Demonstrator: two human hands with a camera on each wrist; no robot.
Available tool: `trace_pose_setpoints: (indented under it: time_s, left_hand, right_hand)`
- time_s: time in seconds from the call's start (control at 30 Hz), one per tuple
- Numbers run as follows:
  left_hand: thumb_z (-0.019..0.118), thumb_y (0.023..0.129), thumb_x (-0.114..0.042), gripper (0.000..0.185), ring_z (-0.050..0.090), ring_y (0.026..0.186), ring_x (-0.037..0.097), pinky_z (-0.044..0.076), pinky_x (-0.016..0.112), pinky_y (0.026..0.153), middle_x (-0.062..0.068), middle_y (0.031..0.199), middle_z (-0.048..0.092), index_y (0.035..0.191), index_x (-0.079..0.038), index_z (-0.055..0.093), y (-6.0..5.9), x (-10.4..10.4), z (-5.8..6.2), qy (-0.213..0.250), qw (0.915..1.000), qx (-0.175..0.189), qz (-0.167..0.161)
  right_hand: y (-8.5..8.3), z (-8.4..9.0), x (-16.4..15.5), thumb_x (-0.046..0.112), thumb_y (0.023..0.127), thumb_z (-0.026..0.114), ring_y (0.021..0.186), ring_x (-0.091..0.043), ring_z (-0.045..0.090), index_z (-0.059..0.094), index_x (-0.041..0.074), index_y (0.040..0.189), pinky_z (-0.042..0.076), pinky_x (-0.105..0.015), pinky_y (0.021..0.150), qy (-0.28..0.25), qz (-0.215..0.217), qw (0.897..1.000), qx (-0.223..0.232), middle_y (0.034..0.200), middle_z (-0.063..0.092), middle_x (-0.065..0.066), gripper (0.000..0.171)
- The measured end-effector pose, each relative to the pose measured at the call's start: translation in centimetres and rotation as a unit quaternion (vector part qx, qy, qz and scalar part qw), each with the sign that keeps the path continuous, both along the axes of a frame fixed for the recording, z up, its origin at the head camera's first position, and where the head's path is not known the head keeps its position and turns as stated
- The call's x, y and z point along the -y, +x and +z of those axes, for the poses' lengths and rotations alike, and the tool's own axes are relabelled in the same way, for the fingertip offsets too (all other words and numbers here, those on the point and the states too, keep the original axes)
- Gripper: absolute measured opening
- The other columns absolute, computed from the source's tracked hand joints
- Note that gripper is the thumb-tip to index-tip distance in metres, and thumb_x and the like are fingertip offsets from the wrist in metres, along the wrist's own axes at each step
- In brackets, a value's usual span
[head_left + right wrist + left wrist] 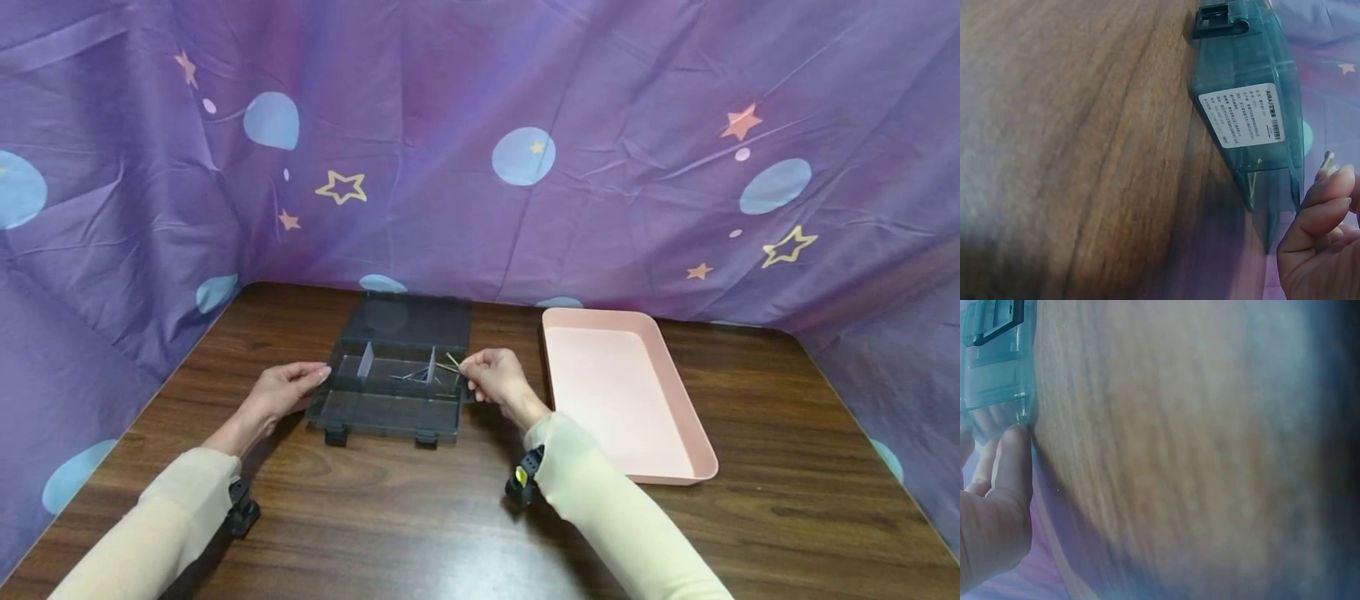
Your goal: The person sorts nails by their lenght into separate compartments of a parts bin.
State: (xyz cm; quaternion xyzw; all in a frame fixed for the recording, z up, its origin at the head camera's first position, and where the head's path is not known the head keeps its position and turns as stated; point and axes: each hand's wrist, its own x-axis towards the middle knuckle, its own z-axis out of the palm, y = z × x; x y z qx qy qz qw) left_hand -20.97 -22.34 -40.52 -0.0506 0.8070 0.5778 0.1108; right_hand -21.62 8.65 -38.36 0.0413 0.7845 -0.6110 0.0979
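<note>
A dark see-through compartment box lies on the table with its lid folded back. Upright dividers split its rear part. Thin silver nails lie in the middle compartment, leaning near the right divider. My left hand touches the box's left end; in the left wrist view its fingers lie straight against that wall. Over the right compartment my right hand pinches a thin gold nail between thumb and fingertips. Another gold nail shows through the box's end wall.
To the right stands a shallow pink tray with raised walls. Two black latches stick out from the box's front edge. A white label is on the box's side. Behind the brown wooden table hangs a purple patterned cloth.
</note>
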Motion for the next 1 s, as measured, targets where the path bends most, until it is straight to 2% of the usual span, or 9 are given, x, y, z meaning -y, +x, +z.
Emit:
trace_pose_setpoints:
  time_s: [0.27,0.4,0.57,0.73,0.87,1.0]
  left_hand:
    - [0.057,0.095,-0.029,0.054,0.054,0.094,-0.002,0.052,0.024,0.088,0.011,0.124,0.058,0.132,0.009,0.048,0.1,-0.1,0.2,0.000,1.0000,0.000,0.001]
    - [0.056,0.095,-0.031,0.055,0.054,0.101,0.004,0.051,0.027,0.092,0.014,0.128,0.056,0.133,0.007,0.047,0.1,-0.1,0.3,-0.009,1.0000,0.001,-0.001]
    - [0.055,0.096,-0.031,0.055,0.050,0.117,0.019,0.047,0.036,0.099,0.022,0.135,0.049,0.134,0.008,0.046,0.1,0.0,0.3,-0.014,0.9998,0.000,-0.011]
    - [0.054,0.096,-0.031,0.055,0.044,0.124,0.026,0.046,0.035,0.100,0.024,0.140,0.043,0.134,0.009,0.045,-0.1,0.2,0.3,-0.014,0.9996,0.001,-0.023]
    - [0.049,0.097,-0.036,0.060,0.047,0.122,0.024,0.048,0.031,0.098,0.026,0.140,0.042,0.136,0.009,0.042,-0.4,0.5,0.2,-0.002,0.9995,0.007,-0.030]
    - [0.045,0.098,-0.042,0.065,0.058,0.105,0.009,0.051,0.019,0.088,0.028,0.137,0.045,0.137,0.010,0.039,-0.9,1.0,0.4,0.017,0.9996,0.001,-0.022]
  right_hand:
    - [0.1,-0.4,0.2,0.004,0.090,0.059,0.038,-0.002,0.040,0.064,-0.007,0.093,0.032,-0.013,0.035,-0.006,-0.008,1.000,0.005,0.052,0.049,0.004,0.013]
    - [-0.1,-0.6,0.2,0.005,0.092,0.057,0.038,-0.001,0.041,0.061,-0.005,0.094,0.033,-0.012,0.035,-0.058,-0.040,0.997,0.023,0.052,0.048,0.004,0.011]
    - [-0.8,-0.4,-0.1,0.005,0.092,0.055,0.039,-0.001,0.043,0.056,0.001,0.091,0.034,-0.011,0.035,-0.144,-0.107,0.983,0.044,0.053,0.048,0.005,0.005]
    - [-1.7,0.0,-0.7,0.006,0.093,0.054,0.041,-0.001,0.046,0.053,0.002,0.094,0.037,-0.010,0.037,-0.196,-0.163,0.966,0.050,0.056,0.049,0.005,0.004]
    - [-2.4,0.3,-1.1,0.005,0.094,0.052,0.044,-0.002,0.049,0.052,0.001,0.097,0.041,-0.012,0.039,-0.220,-0.183,0.957,0.055,0.062,0.049,0.003,0.005]
    - [-3.0,0.6,-1.3,0.003,0.094,0.052,0.048,-0.004,0.050,0.053,0.001,0.096,0.045,-0.014,0.042,-0.230,-0.191,0.953,0.056,0.066,0.050,0.000,0.004]
